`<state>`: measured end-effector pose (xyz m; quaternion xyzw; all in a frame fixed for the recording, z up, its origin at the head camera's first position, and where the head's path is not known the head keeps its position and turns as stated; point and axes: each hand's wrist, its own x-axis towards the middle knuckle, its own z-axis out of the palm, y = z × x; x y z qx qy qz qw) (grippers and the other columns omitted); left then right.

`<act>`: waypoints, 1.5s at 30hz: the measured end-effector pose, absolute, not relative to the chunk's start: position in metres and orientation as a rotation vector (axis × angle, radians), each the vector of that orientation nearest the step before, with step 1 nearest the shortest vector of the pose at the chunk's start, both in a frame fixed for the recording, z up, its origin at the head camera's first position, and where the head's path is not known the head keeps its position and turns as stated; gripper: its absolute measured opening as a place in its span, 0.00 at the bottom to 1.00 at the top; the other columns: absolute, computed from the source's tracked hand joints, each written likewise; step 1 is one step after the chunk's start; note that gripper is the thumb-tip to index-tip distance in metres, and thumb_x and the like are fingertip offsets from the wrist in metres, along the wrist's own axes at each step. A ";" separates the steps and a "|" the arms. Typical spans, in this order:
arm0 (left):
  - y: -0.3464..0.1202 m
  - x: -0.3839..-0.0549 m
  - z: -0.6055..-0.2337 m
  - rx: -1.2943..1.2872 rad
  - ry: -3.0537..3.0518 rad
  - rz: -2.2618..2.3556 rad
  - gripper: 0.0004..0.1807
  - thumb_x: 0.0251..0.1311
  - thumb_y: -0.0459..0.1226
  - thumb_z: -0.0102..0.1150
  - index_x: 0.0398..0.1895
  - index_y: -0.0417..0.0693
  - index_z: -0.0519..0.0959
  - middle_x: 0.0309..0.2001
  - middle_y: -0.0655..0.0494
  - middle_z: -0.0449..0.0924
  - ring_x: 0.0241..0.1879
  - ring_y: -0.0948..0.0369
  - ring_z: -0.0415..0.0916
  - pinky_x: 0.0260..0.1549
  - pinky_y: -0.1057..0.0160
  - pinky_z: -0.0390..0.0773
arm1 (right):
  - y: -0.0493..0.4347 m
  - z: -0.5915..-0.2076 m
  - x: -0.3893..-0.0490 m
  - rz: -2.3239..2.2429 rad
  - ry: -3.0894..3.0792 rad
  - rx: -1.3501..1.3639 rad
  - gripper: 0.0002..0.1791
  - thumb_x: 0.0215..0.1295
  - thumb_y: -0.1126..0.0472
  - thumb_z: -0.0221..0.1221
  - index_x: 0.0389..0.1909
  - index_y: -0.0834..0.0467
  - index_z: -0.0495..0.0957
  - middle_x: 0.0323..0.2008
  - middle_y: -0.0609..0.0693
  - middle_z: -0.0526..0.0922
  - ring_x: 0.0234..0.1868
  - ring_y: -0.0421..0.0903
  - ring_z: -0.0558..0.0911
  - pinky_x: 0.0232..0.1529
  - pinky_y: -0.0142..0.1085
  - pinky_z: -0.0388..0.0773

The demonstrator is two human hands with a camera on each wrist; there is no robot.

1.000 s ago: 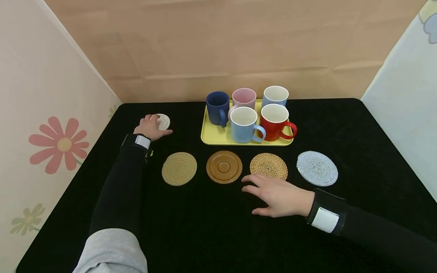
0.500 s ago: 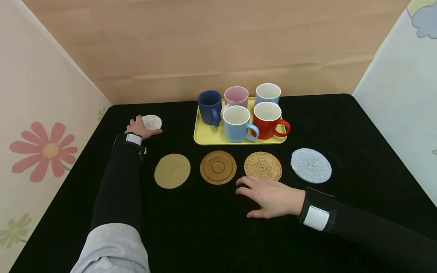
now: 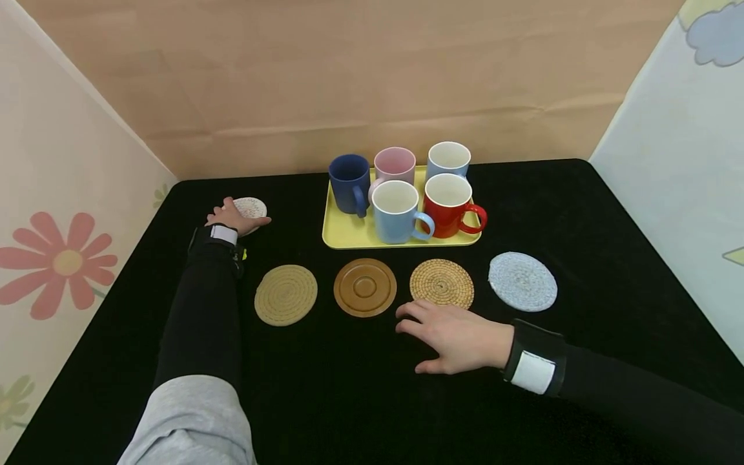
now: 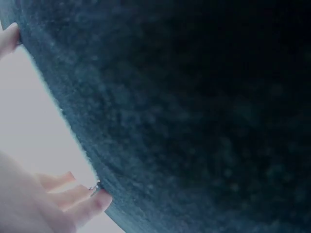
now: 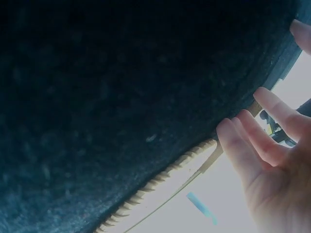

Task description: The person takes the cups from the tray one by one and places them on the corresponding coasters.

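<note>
My left hand (image 3: 232, 218) is at the far left of the black table, beside a white speckled coaster (image 3: 250, 208). Its fingers lie along the coaster's left side and its thumb at the lower right edge; the left wrist view has thumb and fingers (image 4: 92, 208) spread wide apart. My right hand (image 3: 456, 339) hovers low at the front edge of a round woven rattan coaster (image 3: 442, 281), fingers spread and lightly bent, holding nothing. That coaster's ridged rim (image 5: 146, 191) shows beside the fingertips (image 5: 227, 130) in the right wrist view.
A yellow tray (image 3: 349, 239) at the back bears several mugs: navy (image 3: 349, 184), pink (image 3: 395, 165), red (image 3: 447, 210) and light blue (image 3: 395, 216) ones. In the coaster row lie a tan coaster (image 3: 286, 295), a brown wooden coaster (image 3: 365, 288) and a pale blue-white coaster (image 3: 522, 281).
The head view has turned, shifting the scene leftward. My left fingers have spread, uncovering more of the white speckled coaster. The right hand keeps its place.
</note>
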<state>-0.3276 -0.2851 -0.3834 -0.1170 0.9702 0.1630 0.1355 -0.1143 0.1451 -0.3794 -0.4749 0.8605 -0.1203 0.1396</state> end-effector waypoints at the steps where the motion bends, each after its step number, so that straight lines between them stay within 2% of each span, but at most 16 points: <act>1: -0.287 -0.328 -0.384 -0.341 2.806 0.471 0.62 0.54 0.62 0.56 0.73 0.31 0.33 0.68 0.19 0.41 0.66 0.26 0.40 0.62 0.32 0.49 | 0.145 -0.380 -0.114 -0.349 2.484 -1.372 0.33 0.57 0.41 0.65 0.60 0.52 0.72 0.63 0.51 0.68 0.59 0.46 0.71 0.49 0.38 0.76; 8: -0.295 -0.324 -0.385 -0.345 2.840 0.491 0.64 0.51 0.64 0.57 0.73 0.30 0.36 0.68 0.19 0.42 0.67 0.27 0.38 0.62 0.32 0.48 | 0.142 -0.381 -0.114 -0.359 2.472 -1.362 0.33 0.57 0.41 0.65 0.60 0.51 0.72 0.63 0.51 0.67 0.58 0.45 0.71 0.49 0.38 0.76; 12: -0.298 -0.320 -0.386 -0.338 2.870 0.482 0.63 0.49 0.65 0.58 0.72 0.31 0.40 0.66 0.19 0.46 0.66 0.27 0.43 0.60 0.32 0.53 | 0.143 -0.382 -0.115 -0.363 2.472 -1.362 0.33 0.57 0.41 0.65 0.60 0.51 0.72 0.63 0.51 0.67 0.59 0.46 0.71 0.49 0.38 0.76; 17: -0.298 -0.315 -0.385 -0.275 2.910 0.435 0.57 0.49 0.64 0.59 0.67 0.33 0.47 0.60 0.21 0.54 0.60 0.30 0.52 0.55 0.34 0.60 | 0.143 -0.382 -0.115 -0.357 2.481 -1.360 0.32 0.57 0.41 0.66 0.60 0.51 0.72 0.63 0.51 0.67 0.59 0.46 0.70 0.49 0.38 0.77; 20: -0.298 -0.310 -0.384 -0.239 2.926 0.429 0.57 0.48 0.65 0.61 0.66 0.33 0.49 0.57 0.22 0.56 0.57 0.31 0.54 0.53 0.35 0.63 | 0.144 -0.381 -0.116 -0.357 2.486 -1.360 0.32 0.57 0.41 0.66 0.59 0.51 0.72 0.62 0.51 0.68 0.58 0.46 0.71 0.48 0.38 0.77; 36: -0.312 -0.293 -0.386 -0.021 2.946 0.419 0.59 0.45 0.68 0.62 0.66 0.35 0.52 0.56 0.27 0.58 0.52 0.35 0.57 0.49 0.37 0.65 | 0.146 -0.381 -0.118 -0.386 2.492 -1.364 0.32 0.56 0.42 0.67 0.58 0.51 0.72 0.62 0.51 0.68 0.58 0.46 0.71 0.48 0.38 0.77; 45: -0.312 -0.273 -0.381 0.049 2.893 0.386 0.55 0.48 0.64 0.64 0.66 0.36 0.52 0.56 0.27 0.57 0.54 0.34 0.57 0.50 0.36 0.64 | 0.145 -0.382 -0.117 -0.398 2.490 -1.377 0.32 0.56 0.43 0.67 0.58 0.51 0.72 0.61 0.51 0.68 0.57 0.46 0.71 0.47 0.39 0.77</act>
